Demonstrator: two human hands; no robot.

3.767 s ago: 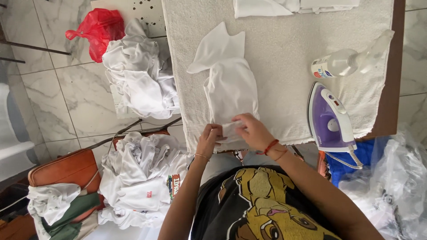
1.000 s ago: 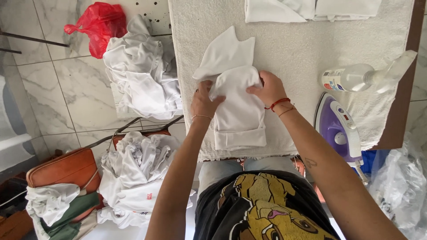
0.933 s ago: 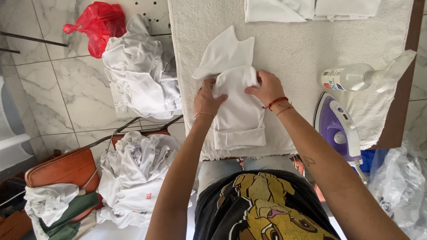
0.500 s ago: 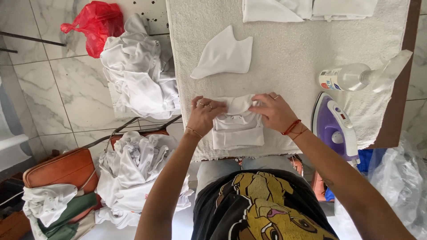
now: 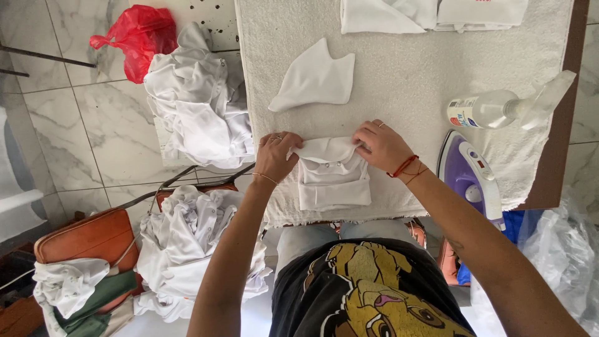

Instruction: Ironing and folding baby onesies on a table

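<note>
A small white baby garment (image 5: 331, 175) with snap buttons lies folded near the front edge of the towel-covered table (image 5: 405, 75). My left hand (image 5: 276, 155) pinches its upper left corner. On its upper right edge my right hand (image 5: 382, 145), with a red string bracelet at the wrist, presses down with the fingers closed on the cloth. A second folded white piece (image 5: 313, 80) lies farther back on the towel, apart from both hands.
A purple and white iron (image 5: 469, 181) and a clear spray bottle (image 5: 499, 109) sit at the right. Folded white clothes (image 5: 430, 14) lie at the back. Piles of white laundry (image 5: 193, 112) (image 5: 187, 249), a red bag (image 5: 137, 39) and a brown bag (image 5: 87, 237) are at the left.
Both hands have folded the upper part of the garment down toward me, making it a short rectangle. The other white piece now lies uncovered behind it.
</note>
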